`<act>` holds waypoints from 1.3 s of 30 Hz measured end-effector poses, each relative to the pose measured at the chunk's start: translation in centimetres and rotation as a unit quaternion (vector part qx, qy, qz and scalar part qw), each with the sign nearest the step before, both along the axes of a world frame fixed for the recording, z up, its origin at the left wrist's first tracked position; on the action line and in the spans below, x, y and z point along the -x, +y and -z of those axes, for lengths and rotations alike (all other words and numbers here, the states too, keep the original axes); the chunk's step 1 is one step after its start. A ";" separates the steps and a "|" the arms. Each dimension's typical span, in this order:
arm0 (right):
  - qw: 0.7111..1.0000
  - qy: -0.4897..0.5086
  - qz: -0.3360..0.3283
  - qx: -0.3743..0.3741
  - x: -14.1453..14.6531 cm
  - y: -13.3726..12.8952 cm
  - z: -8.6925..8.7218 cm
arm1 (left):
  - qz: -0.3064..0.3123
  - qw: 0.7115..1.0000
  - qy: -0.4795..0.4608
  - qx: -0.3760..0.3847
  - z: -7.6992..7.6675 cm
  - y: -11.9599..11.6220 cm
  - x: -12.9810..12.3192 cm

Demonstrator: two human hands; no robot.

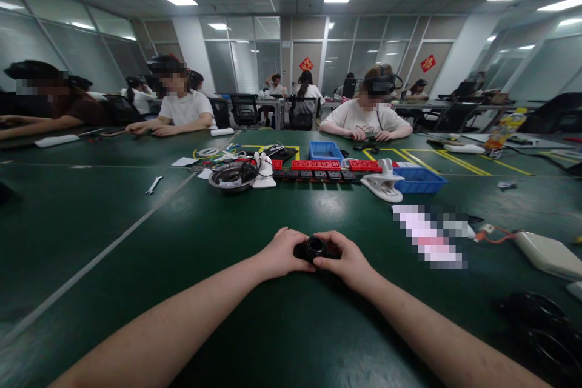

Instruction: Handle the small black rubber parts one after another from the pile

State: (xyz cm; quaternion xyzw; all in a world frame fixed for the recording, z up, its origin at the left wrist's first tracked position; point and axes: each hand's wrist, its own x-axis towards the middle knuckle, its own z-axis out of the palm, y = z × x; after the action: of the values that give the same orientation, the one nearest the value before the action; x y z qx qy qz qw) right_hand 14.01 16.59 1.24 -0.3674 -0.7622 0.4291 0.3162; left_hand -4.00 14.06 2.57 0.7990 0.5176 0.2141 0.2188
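Between my two hands, just above or on the green table (218,236), is a black round part with a ring-shaped opening (316,246); its exact kind I cannot make out. My left hand (287,252) closes on its left side, thumb along the near edge. From the right, my right hand (342,256) grips the same part, with the thumb in front and fingers behind. Much of the part's sides is hidden by the fingers.
Ahead lie a metal bowl (233,177), a red power strip (316,165), a white clamp (384,182) and blue bins (421,180). A wrench (154,185) is left; a power bank (548,254) and black rings (541,321) lie right. A person (368,112) sits opposite.
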 end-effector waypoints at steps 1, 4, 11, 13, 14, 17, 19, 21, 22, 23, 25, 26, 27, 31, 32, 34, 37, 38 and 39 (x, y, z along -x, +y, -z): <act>0.999 0.006 -0.030 0.019 -0.2 0.2 -0.1 | 0.018 1.000 0.004 0.002 -0.2 0.1 0.2; 0.992 0.040 -0.087 0.081 -0.6 0.6 -0.2 | 0.070 0.997 0.014 0.003 -0.5 0.2 0.8; 0.973 0.070 -0.151 0.157 -0.8 0.8 -0.8 | 0.108 0.994 0.011 0.018 -0.3 0.5 1.4; 0.973 0.075 -0.158 0.149 -0.8 0.9 -0.8 | 0.107 0.994 0.011 0.019 -0.3 0.5 1.4; 0.974 0.075 -0.157 0.143 -0.8 0.9 -0.7 | 0.105 0.994 0.011 0.018 -0.2 0.5 1.3; 0.977 0.073 -0.135 0.151 -0.9 1.0 -0.5 | 0.085 0.996 0.008 0.005 0.0 0.4 1.1; 0.976 0.081 -0.118 0.166 -0.8 1.0 -0.4 | 0.058 0.998 0.006 -0.007 0.1 0.2 0.8; 0.974 0.104 -0.108 0.168 -0.7 0.9 -0.3 | 0.031 0.999 0.007 -0.014 0.1 0.0 0.4; 0.974 0.118 -0.102 0.163 -0.7 0.8 -0.3 | 0.020 1.000 0.008 -0.015 0.2 -0.1 0.2; 0.974 0.132 -0.092 0.156 -0.6 0.8 -0.3 | 0.010 1.000 0.009 -0.016 0.2 -0.3 0.1; 0.976 0.151 -0.070 0.139 -0.6 0.6 -0.3 | -0.003 1.000 0.008 -0.020 0.1 -0.5 -0.1; 0.978 0.155 -0.059 0.127 -0.6 0.6 -0.3 | -0.009 1.000 0.007 -0.022 0.0 -0.6 -0.2; 0.980 0.155 -0.050 0.113 -0.5 0.5 -0.3 | -0.013 1.000 0.007 -0.024 0.0 -0.6 -0.2; 0.993 0.109 -0.021 0.045 -0.3 0.1 -0.1 | -0.017 0.999 0.000 -0.032 -0.1 -0.8 -0.3; 0.996 0.082 -0.007 0.023 -0.3 -0.1 -0.1 | -0.017 0.999 -0.003 -0.033 0.0 -0.8 -0.4; 0.999 0.024 0.028 -0.028 -0.1 -0.4 0.1 | -0.020 0.999 -0.007 -0.038 0.1 -0.8 -0.5; 0.994 -0.030 0.072 -0.082 0.1 -0.6 0.2 | -0.038 0.998 -0.014 -0.047 0.2 -0.9 -0.6; 0.992 -0.038 0.081 -0.088 0.1 -0.6 0.2 | -0.045 0.998 -0.016 -0.051 0.2 -0.9 -0.7; 0.991 -0.044 0.086 -0.090 0.2 -0.6 0.3 | -0.051 0.997 -0.016 -0.053 0.2 -0.9 -0.7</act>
State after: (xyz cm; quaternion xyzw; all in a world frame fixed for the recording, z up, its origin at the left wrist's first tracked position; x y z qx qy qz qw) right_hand 13.86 16.03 0.99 -0.4205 -0.7762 0.3133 0.3501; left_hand -3.27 13.12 2.37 0.7785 0.5422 0.2646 0.1730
